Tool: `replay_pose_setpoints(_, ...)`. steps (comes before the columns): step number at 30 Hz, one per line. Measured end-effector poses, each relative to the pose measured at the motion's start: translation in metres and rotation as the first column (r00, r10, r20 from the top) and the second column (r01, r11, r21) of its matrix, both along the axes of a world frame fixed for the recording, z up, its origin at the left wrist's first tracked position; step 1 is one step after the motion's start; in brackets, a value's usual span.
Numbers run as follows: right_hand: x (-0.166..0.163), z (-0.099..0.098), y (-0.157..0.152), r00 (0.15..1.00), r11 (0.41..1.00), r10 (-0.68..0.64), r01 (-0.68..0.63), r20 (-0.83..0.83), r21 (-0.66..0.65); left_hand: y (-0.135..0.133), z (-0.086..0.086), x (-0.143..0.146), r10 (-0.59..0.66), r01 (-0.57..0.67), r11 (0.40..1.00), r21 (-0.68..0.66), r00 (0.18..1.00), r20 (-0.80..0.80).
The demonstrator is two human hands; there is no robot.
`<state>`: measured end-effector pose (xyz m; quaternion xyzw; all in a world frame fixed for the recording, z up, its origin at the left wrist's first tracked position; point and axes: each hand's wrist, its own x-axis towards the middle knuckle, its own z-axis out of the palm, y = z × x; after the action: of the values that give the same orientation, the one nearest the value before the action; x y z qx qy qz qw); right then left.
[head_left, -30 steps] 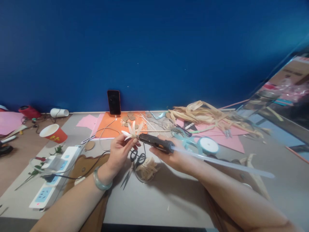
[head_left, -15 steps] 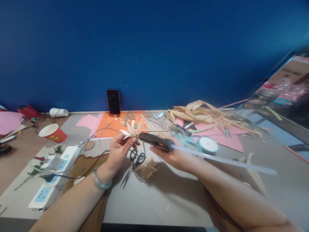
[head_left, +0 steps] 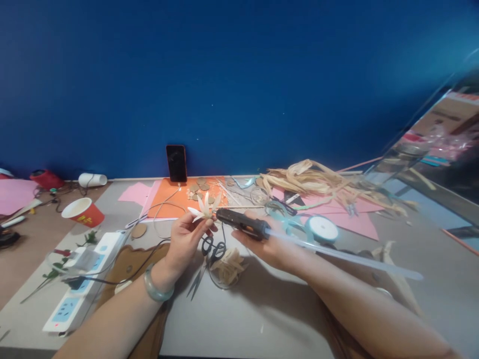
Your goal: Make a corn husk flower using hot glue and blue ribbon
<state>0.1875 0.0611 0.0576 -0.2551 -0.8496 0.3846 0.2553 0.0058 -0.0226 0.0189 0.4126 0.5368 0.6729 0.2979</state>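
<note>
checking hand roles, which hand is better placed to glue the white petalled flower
Likely the right hand: it holds the long black glue gun, pointed toward the white petalled flower that the left hand pinches.

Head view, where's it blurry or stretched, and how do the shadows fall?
Head view: pink plastic at far right looks smeared and stretched; the glue stick is hazy, the scissors crisper; a soft shadow falls on the table below the right hand; the wall brightens toward upper right.
</note>
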Motion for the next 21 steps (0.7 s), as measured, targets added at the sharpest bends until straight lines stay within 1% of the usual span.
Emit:
replay_pose_setpoints(4,0.0,0.003,-0.001,1.0,1.0,0.002,-0.001,0.031,-0.009,0.0,-0.007,-0.003,-0.006,0.006,1.0,-0.022,1.0,-0.011)
replay_pose_setpoints(7,0.0,0.004,-0.001,0.999,1.0,0.013,-0.012,0.048,-0.012,0.0,-0.01,-0.004,0.006,-0.006,1.0,-0.011,1.0,-0.017)
replay_pose_setpoints(10,0.0,0.003,-0.002,1.0,1.0,0.006,-0.007,0.019,0.027,0.0,-0.009,-0.004,0.008,-0.008,1.0,-0.007,1.0,-0.021)
replay_pose_setpoints(14,0.001,0.001,-0.001,0.999,0.998,0.034,-0.035,0.008,0.045,0.0,-0.005,-0.003,0.005,-0.005,1.0,-0.003,1.0,-0.022)
replay_pose_setpoints(15,0.002,0.002,0.0,1.0,0.998,0.025,-0.025,-0.008,0.052,0.0,-0.004,-0.003,0.009,-0.009,1.0,0.004,1.0,-0.022)
replay_pose_setpoints(16,0.003,0.003,0.002,1.0,0.998,-0.004,0.006,-0.029,0.061,0.001,-0.004,-0.003,0.011,-0.011,1.0,0.01,1.0,-0.023)
replay_pose_setpoints(18,0.007,0.006,0.009,0.991,0.989,-0.113,0.12,-0.075,0.089,0.003,-0.005,-0.004,0.022,-0.021,0.999,0.044,1.0,-0.01)
replay_pose_setpoints(20,0.011,0.008,0.02,0.959,0.95,-0.258,0.273,-0.114,0.153,0.005,-0.007,-0.005,0.022,-0.025,0.996,0.089,0.999,0.03)
replay_pose_setpoints(21,0.013,0.009,0.027,0.947,0.927,-0.297,0.316,-0.121,0.201,0.007,-0.009,-0.006,0.027,-0.034,0.993,0.113,0.998,0.061)
